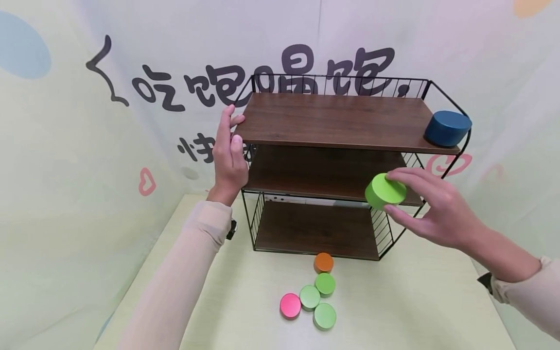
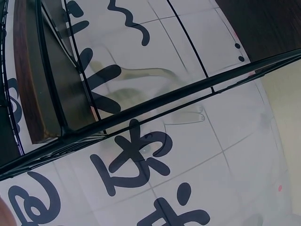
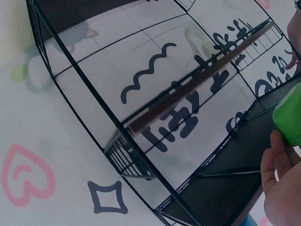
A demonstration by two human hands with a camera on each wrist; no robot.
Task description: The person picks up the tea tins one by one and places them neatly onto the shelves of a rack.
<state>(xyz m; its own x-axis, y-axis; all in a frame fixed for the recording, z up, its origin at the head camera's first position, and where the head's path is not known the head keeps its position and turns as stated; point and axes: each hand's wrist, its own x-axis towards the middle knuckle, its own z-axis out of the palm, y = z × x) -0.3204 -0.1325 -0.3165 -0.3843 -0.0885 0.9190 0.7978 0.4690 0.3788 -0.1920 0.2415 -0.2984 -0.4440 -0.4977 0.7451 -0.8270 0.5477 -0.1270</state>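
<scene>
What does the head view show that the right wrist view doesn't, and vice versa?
Head only: an orange cylinder, a pink cylinder and three paler or plain green cylinders on the table.
Right wrist only: a dark four-cornered outline on the backdrop.
Both: the shelf rack, the left hand, and the right hand holding a bright green cylinder.

A pale table (image 1: 245, 301) is filling the lower middle of the head view. A whitish printed backdrop (image 1: 188, 29) is rising behind it and along both sides. In 1 row, 4 large black characters (image 1: 297, 69) are crossing the backdrop, with a bent black line (image 1: 91, 64) standing at their left and a red heart (image 1: 142, 182) sitting below. A blue patch (image 1: 22, 46) is showing at upper left, an orange patch (image 1: 529, 6) at upper right. In the right wrist view, a pink heart (image 3: 19, 200) is showing beside a black 4-pointed outline (image 3: 107, 187).
</scene>
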